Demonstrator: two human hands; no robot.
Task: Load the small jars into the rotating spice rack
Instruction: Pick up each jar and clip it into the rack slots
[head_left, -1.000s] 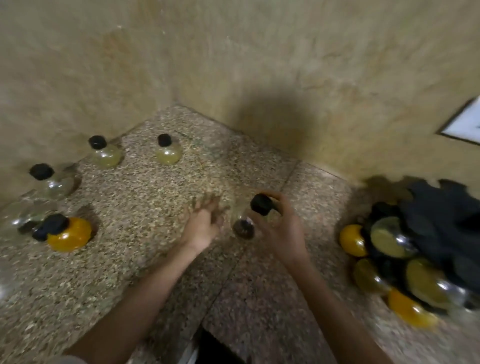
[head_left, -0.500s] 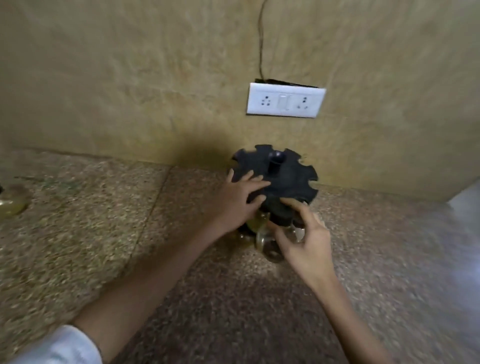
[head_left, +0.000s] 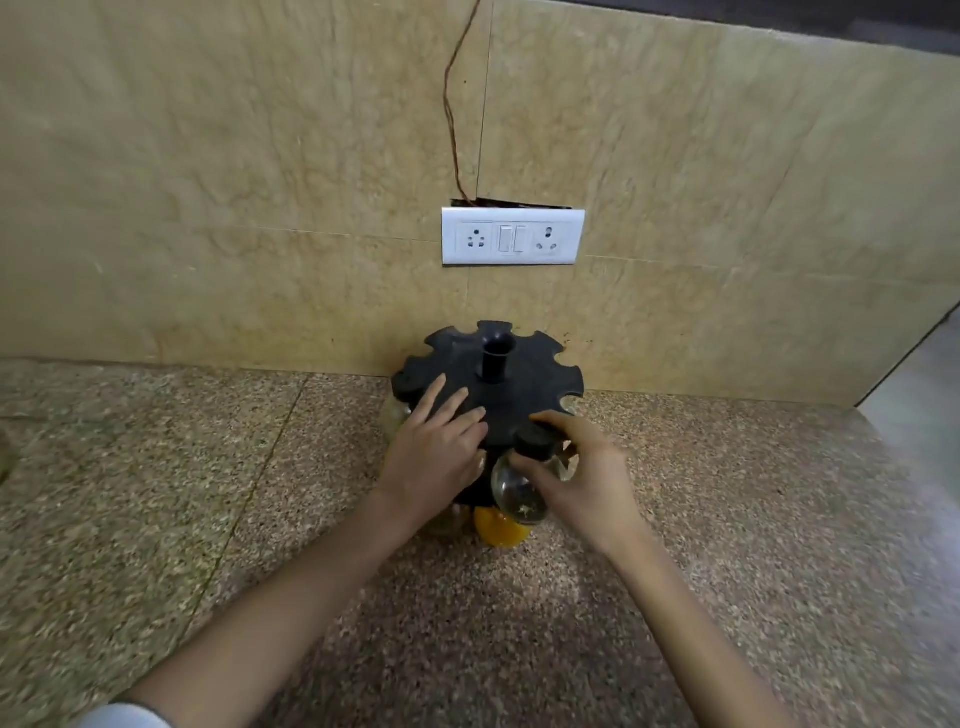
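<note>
Looking down from the head camera, I see a white sleeve (head_left: 122, 717) at the lower left edge and two bare forearms reaching forward over the speckled stone desk (head_left: 182, 519). The right hand (head_left: 582, 483) has its fingers (head_left: 563, 421) and thumb curled round a small clear jar (head_left: 517, 493) with a black cap (head_left: 535, 441). This jar hangs tilted at the near rim of the black spice rack (head_left: 530, 389), its neck at one of the notches in the top disc, though I cannot tell whether it is seated there. Just under it an orange jar (head_left: 498, 530) shows beneath the disc. The left hand (head_left: 434, 462) lies flat on the disc, fingers (head_left: 449, 405) straight and slightly spread, holding nothing. A short black post (head_left: 493, 358) rises from the disc's middle. Behind the rack stands the beige tiled wall (head_left: 208, 182), carrying a white socket plate (head_left: 513, 236) with a thin brown wire (head_left: 451, 104) running up from it.
</note>
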